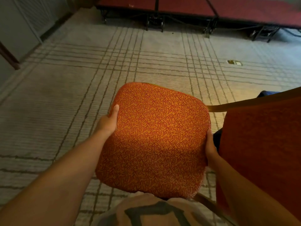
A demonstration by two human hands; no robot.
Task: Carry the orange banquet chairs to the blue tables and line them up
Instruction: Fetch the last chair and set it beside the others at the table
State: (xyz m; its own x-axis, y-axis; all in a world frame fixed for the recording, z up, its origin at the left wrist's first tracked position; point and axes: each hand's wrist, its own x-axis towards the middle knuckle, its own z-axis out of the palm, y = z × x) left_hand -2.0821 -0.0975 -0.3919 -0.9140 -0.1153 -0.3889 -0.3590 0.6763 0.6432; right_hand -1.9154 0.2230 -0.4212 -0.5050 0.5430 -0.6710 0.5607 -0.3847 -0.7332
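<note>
An orange banquet chair with a swirl-patterned seat (154, 139) fills the middle of the view, held in front of my body above the carpet. My left hand (108, 122) grips the seat's left edge, thumb lying on the fabric. My right hand (211, 148) clasps the right edge, between the seat and the chair's darker orange backrest (263, 147), which rises at the right. A gold frame tube (228, 107) shows beside the backrest. A small patch of blue (267, 93) peeks out behind the backrest; I cannot tell what it is.
Grey carpet with a dark grid pattern (130, 62) stretches ahead. Low red-topped stage platforms on black legs (187, 8) line the far side. A wall panel (19, 30) runs along the left. A small floor outlet (235, 62) sits right of centre.
</note>
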